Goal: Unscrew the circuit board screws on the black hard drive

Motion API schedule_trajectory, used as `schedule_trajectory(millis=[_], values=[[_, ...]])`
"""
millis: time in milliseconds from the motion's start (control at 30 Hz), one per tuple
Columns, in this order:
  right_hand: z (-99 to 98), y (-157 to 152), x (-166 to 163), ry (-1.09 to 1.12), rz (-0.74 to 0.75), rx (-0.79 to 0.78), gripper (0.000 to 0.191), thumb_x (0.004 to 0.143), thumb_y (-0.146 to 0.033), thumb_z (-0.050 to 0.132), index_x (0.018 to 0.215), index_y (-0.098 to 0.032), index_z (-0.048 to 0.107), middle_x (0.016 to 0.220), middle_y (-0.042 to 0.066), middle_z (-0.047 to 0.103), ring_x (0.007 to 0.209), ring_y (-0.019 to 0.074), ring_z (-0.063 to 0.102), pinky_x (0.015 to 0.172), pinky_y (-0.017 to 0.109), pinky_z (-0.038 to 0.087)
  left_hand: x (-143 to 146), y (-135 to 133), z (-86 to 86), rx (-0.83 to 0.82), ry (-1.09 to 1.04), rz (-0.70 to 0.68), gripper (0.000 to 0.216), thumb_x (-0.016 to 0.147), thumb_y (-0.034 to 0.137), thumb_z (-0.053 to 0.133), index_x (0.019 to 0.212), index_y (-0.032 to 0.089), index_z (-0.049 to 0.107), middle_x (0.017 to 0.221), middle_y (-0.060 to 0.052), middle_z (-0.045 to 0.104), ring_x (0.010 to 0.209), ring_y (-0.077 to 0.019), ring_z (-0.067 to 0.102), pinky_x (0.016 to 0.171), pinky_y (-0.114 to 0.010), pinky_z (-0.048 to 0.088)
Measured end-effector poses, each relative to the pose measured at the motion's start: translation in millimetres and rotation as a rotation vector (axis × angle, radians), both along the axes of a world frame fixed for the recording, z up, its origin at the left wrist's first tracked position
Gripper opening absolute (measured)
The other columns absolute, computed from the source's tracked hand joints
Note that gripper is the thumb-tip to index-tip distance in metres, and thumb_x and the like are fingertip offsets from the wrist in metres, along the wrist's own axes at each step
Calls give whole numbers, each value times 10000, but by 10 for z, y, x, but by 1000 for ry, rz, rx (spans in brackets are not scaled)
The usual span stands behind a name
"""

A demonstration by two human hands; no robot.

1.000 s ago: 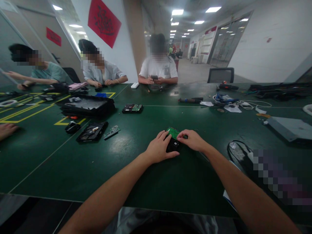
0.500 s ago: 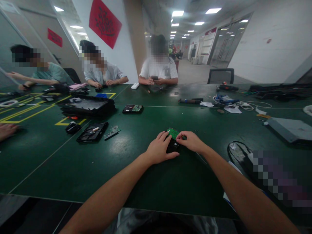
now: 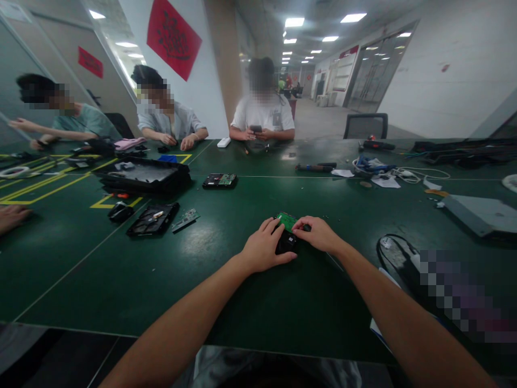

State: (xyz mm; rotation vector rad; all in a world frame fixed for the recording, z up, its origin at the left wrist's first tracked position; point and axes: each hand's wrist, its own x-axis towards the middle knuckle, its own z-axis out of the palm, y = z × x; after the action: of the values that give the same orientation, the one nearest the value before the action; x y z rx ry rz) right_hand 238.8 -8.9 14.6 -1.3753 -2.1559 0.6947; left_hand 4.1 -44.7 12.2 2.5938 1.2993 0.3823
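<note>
A small black device with a green circuit board [image 3: 287, 220] on top lies on the green table [image 3: 226, 291] straight ahead of me. My left hand [image 3: 264, 247] wraps its left side, thumb along the near edge and fingers curled over the top. My right hand [image 3: 317, 233] is closed on the right side, fingertips pinched at the edge of the board. Most of the black body is hidden between the two hands.
Left of centre lie a black tray [image 3: 152, 218], a loose board strip [image 3: 184, 218], a black mouse-like part [image 3: 120, 210], an open black case [image 3: 145, 175] and another opened device [image 3: 220, 180]. Cables [image 3: 398, 172] and a grey box [image 3: 480, 213] sit right. Three people sit across; another person's hand [image 3: 12, 216] rests far left.
My hands and the device have stayed put. The person at the far left-centre has shifted their forearms slightly.
</note>
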Motion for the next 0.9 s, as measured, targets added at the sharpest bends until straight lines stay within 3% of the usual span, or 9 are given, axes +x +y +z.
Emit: schedule_trajectory(millis=[200, 400, 467, 567, 700, 800, 900], values=[[14, 2, 25, 92, -95, -13, 174, 893, -359, 645, 968, -230, 734, 988, 40, 728, 928, 208, 643, 834, 349, 471, 0, 9, -19, 8, 4, -1, 984, 827, 833, 494, 1543, 167, 381, 1632, -155, 347, 1537, -377, 242, 1222, -536, 320], [-83, 123, 115, 438, -317, -129, 281, 917, -295, 532, 1179, -215, 597, 1089, 78, 691, 774, 171, 670, 627, 305, 536, 28, -18, -64, -4, -30, 52, 971, 813, 843, 506, 1532, 202, 387, 1637, -146, 339, 1509, -411, 298, 1204, -550, 339], [-68, 140, 143, 545, -314, -39, 291, 917, -241, 499, 1198, -215, 571, 1189, 87, 659, 849, 176, 694, 704, 329, 582, 78, -61, -88, -8, -64, 120, 977, 805, 851, 513, 1530, 210, 375, 1629, -159, 351, 1500, -432, 306, 1181, -578, 358], [36, 85, 157, 521, -305, 246, 319, 958, -258, 507, 1274, -230, 543, 1274, 98, 631, 1008, 207, 697, 883, 390, 591, 187, -167, -114, -7, -121, 252, 997, 798, 866, 506, 1526, 203, 350, 1627, -202, 335, 1504, -487, 265, 1138, -648, 372], [206, -52, 125, 355, -340, 638, 365, 960, -288, 581, 1319, -224, 548, 1309, 138, 600, 1122, 263, 657, 968, 437, 569, 287, -331, -109, -48, -121, 235, 968, 835, 827, 494, 1527, 172, 325, 1664, -221, 220, 1515, -497, 226, 1151, -637, 369], [248, -96, 89, 267, -337, 745, 402, 952, -304, 613, 1344, -248, 541, 1293, 140, 595, 1201, 293, 608, 959, 448, 580, 268, -393, -98, -51, -104, 222, 941, 819, 770, 584, 1517, 191, 333, 1689, -199, 131, 1511, -492, 235, 1147, -624, 387], [225, -86, 71, 194, -283, 717, 407, 959, -315, 606, 1357, -264, 537, 1305, 132, 584, 1224, 299, 588, 985, 467, 570, 177, -342, -95, -42, -108, 211, 976, 773, 729, 671, 1522, 212, 319, 1672, -194, 164, 1497, -484, 257, 1155, -621, 376]])
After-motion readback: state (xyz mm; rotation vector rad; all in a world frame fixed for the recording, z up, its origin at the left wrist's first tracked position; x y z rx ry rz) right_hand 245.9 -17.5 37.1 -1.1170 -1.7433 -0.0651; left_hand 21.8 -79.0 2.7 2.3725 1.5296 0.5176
